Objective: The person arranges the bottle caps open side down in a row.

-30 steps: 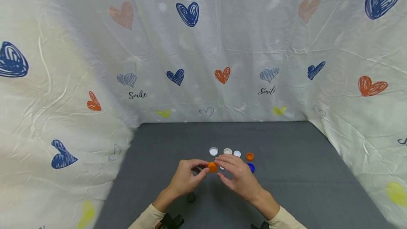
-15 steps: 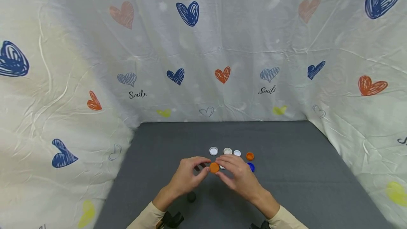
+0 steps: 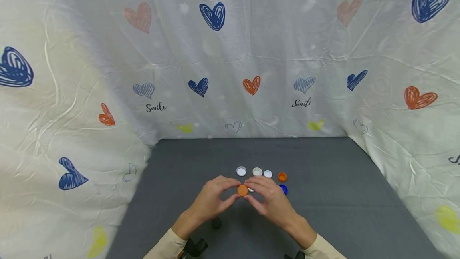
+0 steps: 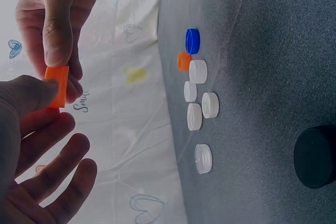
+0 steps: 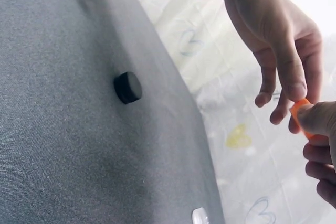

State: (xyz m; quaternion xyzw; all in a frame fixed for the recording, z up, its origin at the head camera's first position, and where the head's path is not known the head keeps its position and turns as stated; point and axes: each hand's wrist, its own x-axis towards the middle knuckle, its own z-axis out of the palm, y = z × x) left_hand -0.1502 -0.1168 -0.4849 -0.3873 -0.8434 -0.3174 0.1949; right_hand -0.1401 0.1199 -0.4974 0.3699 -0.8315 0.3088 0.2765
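An orange bottle cap (image 3: 242, 190) is held up off the table between both hands, its round flat face toward the head camera. My left hand (image 3: 209, 202) pinches its left side between thumb and fingertips. From the other side, my right hand (image 3: 272, 201) grips it the same way. Edge-on in the left wrist view, the cap (image 4: 62, 83) is partly covered by a thumb. A black cap (image 3: 216, 223) lies on the table below the left hand, and a white cap (image 3: 251, 190) is mostly hidden behind the right fingers.
Beyond the hands on the grey table (image 3: 323, 163) lie white caps, among them a clear-rimmed one (image 3: 241, 171), plus a second orange cap (image 3: 282, 177) and a blue cap (image 3: 284, 189). A heart-printed cloth (image 3: 230, 51) hangs behind and at both sides.
The orange cap has turned its flat face to the head camera and shifted slightly right. My right fingers have closed on it; the left fingertips have moved in along its left side.
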